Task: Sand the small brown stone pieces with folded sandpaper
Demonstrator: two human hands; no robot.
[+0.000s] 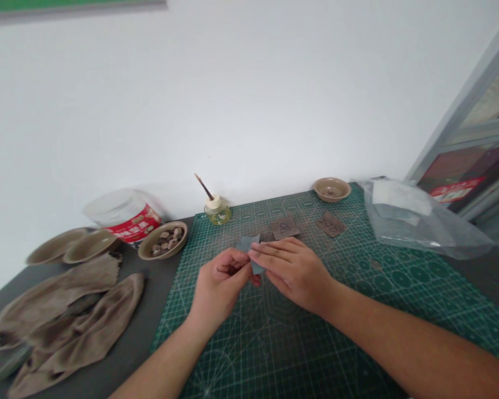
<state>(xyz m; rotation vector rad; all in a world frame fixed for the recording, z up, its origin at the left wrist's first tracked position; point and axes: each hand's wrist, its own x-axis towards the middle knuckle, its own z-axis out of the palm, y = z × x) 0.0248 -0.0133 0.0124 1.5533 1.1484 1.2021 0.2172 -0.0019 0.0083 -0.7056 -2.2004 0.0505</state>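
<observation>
Above the green cutting mat, my two hands meet around a small grey-blue piece of sandpaper (257, 268). My left hand (224, 280) is closed in a pinch, with thumb and fingers at the sandpaper's edge. Whatever small thing sits in that pinch is hidden by the fingers. My right hand (295, 271) presses its fingers together over the sandpaper, the fingertips touching my left fingers. Just beyond the hands lie two brown square sheets with handwritten marks: one sheet (285, 228) straight ahead and another sheet (331, 224) to its right.
A bowl of brown lumps (163, 241), a white-lidded jar (127, 216) and two shallow bowls (92, 246) stand left, behind a crumpled brown cloth (79, 324). A glass bottle with a brush (218, 210), another bowl (332, 189) and a clear plastic bag (419, 221) line the back of the mat (382, 310).
</observation>
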